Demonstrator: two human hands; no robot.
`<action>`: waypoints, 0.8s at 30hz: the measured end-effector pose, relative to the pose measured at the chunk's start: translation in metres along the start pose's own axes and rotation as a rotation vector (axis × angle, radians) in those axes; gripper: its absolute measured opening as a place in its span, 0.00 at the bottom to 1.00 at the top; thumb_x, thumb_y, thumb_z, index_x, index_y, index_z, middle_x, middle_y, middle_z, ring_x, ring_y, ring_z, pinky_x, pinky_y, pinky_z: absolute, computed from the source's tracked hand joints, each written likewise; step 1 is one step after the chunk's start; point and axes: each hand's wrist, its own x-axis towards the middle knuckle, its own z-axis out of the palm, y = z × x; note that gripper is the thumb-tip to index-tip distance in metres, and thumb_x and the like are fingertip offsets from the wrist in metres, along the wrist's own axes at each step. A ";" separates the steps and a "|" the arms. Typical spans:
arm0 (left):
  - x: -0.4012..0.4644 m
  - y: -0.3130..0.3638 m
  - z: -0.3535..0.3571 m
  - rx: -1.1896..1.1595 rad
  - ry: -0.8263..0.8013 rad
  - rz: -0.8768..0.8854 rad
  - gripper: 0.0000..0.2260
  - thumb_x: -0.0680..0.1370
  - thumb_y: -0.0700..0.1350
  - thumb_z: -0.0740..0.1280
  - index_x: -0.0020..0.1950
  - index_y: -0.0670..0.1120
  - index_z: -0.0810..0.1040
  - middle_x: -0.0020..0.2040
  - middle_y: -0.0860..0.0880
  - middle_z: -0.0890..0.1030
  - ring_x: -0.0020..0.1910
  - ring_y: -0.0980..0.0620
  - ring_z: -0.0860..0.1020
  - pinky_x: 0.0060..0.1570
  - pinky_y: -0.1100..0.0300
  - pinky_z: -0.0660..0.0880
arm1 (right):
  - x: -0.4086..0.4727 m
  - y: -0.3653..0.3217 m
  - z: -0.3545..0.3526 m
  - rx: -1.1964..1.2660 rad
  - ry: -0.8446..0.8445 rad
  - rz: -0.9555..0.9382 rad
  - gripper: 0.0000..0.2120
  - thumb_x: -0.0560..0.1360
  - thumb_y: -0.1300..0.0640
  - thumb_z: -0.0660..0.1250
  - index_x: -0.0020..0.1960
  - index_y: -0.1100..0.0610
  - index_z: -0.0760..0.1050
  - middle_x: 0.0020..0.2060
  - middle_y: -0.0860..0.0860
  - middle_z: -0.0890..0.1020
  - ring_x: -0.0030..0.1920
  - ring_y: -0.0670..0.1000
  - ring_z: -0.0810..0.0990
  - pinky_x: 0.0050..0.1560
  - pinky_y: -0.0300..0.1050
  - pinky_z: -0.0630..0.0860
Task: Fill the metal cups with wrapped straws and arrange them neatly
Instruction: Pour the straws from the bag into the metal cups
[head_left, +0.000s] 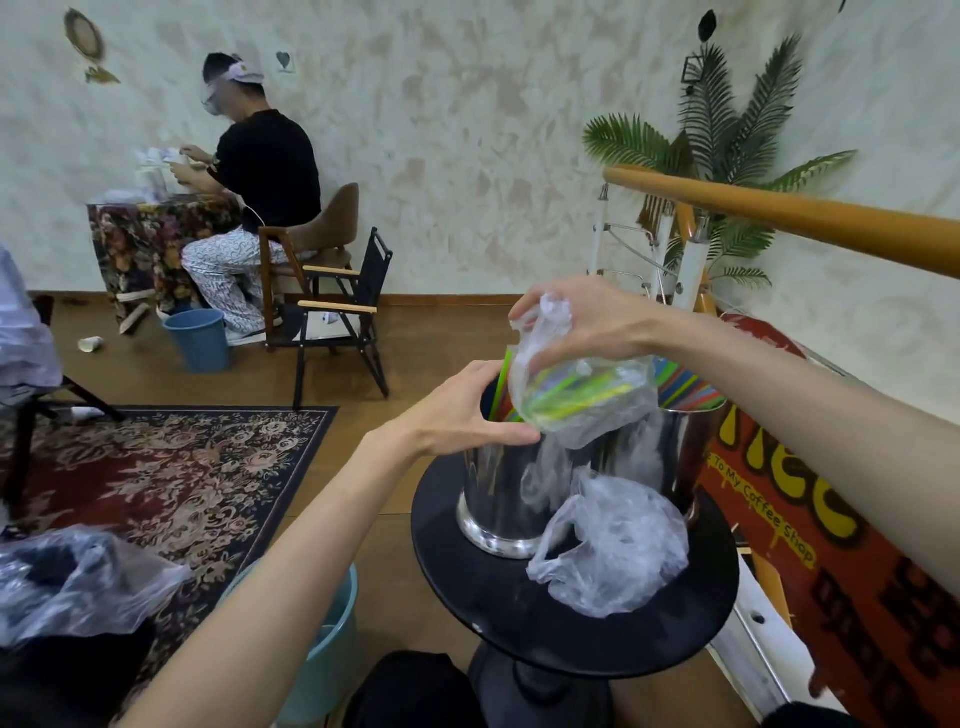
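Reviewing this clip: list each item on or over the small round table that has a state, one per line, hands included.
Left hand: grips the near metal cup's rim.
Right hand: pinches the straw bag from above.
Straw bag: tilted over the cup, straws inside.
Near metal cup: upright, some straws in it.
Far metal cup: upright, full of coloured straws.
Loose plastic bag: crumpled on the round table.
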 end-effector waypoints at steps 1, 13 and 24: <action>0.001 -0.002 0.001 0.006 0.010 0.011 0.25 0.66 0.71 0.73 0.60 0.75 0.69 0.60 0.71 0.72 0.64 0.73 0.66 0.59 0.69 0.65 | -0.002 -0.001 -0.006 -0.005 0.011 -0.001 0.26 0.69 0.48 0.80 0.64 0.48 0.78 0.57 0.43 0.82 0.60 0.46 0.80 0.63 0.45 0.76; 0.006 -0.004 -0.001 -0.002 -0.075 -0.017 0.44 0.67 0.68 0.74 0.79 0.60 0.61 0.78 0.58 0.52 0.80 0.60 0.45 0.74 0.60 0.54 | -0.043 0.001 -0.061 -0.007 0.193 -0.003 0.21 0.70 0.53 0.80 0.62 0.48 0.80 0.57 0.46 0.83 0.60 0.46 0.80 0.67 0.53 0.75; -0.018 0.000 0.004 0.030 0.044 -0.124 0.59 0.65 0.71 0.72 0.84 0.49 0.44 0.82 0.47 0.48 0.81 0.53 0.49 0.77 0.58 0.53 | -0.108 -0.004 -0.077 0.080 0.423 -0.058 0.30 0.70 0.60 0.80 0.68 0.50 0.74 0.55 0.42 0.82 0.55 0.37 0.82 0.57 0.33 0.77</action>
